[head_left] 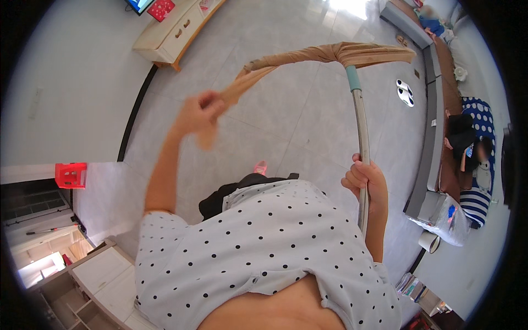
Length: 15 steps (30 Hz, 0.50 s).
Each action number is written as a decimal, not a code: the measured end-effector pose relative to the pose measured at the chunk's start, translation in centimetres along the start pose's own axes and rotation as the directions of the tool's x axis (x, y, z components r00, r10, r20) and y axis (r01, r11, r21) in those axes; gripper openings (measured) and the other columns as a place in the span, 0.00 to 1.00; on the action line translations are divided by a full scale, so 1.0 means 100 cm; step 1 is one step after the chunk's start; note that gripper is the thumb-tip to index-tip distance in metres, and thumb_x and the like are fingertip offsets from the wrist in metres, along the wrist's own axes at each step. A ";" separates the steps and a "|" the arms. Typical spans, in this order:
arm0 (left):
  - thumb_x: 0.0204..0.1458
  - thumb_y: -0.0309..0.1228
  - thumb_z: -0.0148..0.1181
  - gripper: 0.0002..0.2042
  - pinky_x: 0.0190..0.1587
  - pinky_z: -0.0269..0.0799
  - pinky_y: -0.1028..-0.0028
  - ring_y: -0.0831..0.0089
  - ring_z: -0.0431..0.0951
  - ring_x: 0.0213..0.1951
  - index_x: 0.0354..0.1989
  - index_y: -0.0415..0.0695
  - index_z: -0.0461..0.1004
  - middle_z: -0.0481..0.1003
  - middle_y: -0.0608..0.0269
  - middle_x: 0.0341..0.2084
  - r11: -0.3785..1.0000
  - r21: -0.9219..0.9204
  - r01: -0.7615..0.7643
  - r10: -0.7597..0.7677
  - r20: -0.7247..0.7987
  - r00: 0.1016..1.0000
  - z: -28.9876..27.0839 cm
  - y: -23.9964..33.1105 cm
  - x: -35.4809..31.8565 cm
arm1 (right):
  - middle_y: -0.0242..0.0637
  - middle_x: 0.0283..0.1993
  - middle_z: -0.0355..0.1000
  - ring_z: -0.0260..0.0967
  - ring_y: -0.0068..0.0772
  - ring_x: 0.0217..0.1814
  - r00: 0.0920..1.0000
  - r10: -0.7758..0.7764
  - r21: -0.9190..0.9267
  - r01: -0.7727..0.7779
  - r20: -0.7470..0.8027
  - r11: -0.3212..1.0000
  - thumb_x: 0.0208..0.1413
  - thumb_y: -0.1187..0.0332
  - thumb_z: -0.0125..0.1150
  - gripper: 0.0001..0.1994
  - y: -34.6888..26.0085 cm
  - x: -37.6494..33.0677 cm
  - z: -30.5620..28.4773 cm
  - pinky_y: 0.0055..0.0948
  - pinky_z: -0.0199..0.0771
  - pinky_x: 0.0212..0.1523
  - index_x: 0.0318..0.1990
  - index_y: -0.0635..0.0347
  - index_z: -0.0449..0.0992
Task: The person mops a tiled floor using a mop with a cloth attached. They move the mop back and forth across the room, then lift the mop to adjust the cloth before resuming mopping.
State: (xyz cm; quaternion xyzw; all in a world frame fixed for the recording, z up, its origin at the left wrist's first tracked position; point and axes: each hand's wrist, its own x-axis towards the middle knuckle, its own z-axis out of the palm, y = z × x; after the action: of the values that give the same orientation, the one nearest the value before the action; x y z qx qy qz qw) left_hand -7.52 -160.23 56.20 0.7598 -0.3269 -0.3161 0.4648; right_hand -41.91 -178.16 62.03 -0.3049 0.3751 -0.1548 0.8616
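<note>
My right hand (367, 180) grips a silvery metal pole (362, 124), held nearly upright, with a teal collar (353, 78) near its top. Above the collar a wide crosspiece is covered in tan stretchy fabric (319, 53), bunched and creased, so the head beneath is hidden. At the crosspiece's left end, my left hand (201, 114) pinches the fabric and draws it out taut. A loose tan end hangs below those fingers, blurred. The pole's lower end passes in front of my dotted white shirt (264, 236) and out of sight.
Grey floor tiles (291, 115) lie ahead. A cream cabinet (176, 33) stands far left, a red plastic stool (71, 175) at left. Along the right runs a sofa (434, 110) with two people on it. White slippers (405, 92) and a white bin (429, 242) are on the floor.
</note>
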 end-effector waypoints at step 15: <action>0.47 0.41 0.55 0.19 0.44 0.65 0.73 0.75 0.70 0.39 0.44 0.42 0.70 0.73 0.64 0.34 0.978 -0.064 -0.196 0.206 0.368 0.907 -0.053 -0.063 0.165 | 0.18 0.11 0.50 0.45 0.11 0.12 0.941 0.197 0.362 -0.291 0.275 0.885 0.51 0.74 0.46 0.03 0.014 -0.009 0.002 0.16 0.45 0.17 0.34 0.58 0.65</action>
State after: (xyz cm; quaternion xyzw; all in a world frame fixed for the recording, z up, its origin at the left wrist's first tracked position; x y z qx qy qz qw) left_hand 7.56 -168.37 49.46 0.6422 -0.4817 -0.4092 0.4337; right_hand -42.32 -176.56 61.78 -0.0894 0.2686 -0.0810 0.9557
